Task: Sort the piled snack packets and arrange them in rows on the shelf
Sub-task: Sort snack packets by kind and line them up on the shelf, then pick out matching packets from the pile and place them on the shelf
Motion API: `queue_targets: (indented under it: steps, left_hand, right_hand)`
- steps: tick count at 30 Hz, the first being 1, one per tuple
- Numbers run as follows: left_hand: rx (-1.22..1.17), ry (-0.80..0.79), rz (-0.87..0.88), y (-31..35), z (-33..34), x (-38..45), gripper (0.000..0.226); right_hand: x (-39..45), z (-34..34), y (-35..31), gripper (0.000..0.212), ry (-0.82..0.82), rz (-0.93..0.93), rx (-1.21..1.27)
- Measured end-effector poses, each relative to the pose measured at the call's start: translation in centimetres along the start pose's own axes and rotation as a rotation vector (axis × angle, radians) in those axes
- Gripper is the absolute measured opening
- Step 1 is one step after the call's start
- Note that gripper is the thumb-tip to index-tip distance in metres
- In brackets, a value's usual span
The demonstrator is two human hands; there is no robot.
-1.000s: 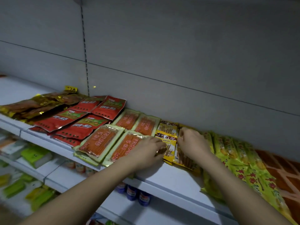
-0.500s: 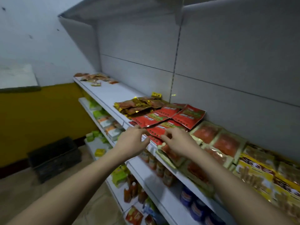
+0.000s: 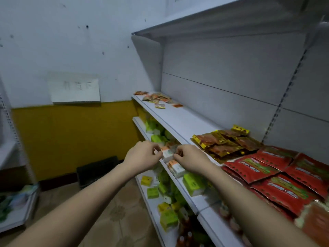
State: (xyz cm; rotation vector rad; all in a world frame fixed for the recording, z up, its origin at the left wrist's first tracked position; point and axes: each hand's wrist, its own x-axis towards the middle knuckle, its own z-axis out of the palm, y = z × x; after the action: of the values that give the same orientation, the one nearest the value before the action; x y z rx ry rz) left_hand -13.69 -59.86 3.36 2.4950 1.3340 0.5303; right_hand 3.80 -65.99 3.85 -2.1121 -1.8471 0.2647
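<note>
The snack packets lay on the shelf (image 3: pixel 179 120) in three lots: red packets (image 3: pixel 263 168) in overlapping rows at the near right, gold packets (image 3: pixel 222 141) piled just beyond them, and a small loose heap (image 3: pixel 156 98) at the far end, well apart from the rest. Both hands hung together in front of the shelf's front edge, over the gap between the gold lot and the far heap. The left hand (image 3: pixel 142 155) and right hand (image 3: pixel 190 159) had their fingers curled toward each other; whether either grip held a packet could not be told, since only blurred boxes (image 3: pixel 176 168) on the lower shelf showed between them.

The step in hand looked like a shift from the ordered red rows toward unsorted stock. The next move would call for reaching to the gold pile or the far heap, lifting packets one kind at a time, and laying them flat in line.

No print on any packet could be read; a white board (image 3: pixel 74 90) on the wall bore faint, illegible marks.
</note>
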Motion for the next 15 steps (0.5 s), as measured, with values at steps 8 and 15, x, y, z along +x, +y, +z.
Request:
queue_targets:
  steps: [8, 15]
  left_hand:
    - [0.011, 0.028, -0.055, -10.1, -2.1, 6.0, 0.029]
    - [0.062, -0.052, -0.065, -15.9, -0.2, 15.5, 0.035]
  right_hand:
    - [10.6, 3.0, -5.0, 0.025, -0.016, -0.028, -0.022]
    - [21.9, 6.5, -5.1, 0.021, -0.064, -0.02, 0.049]
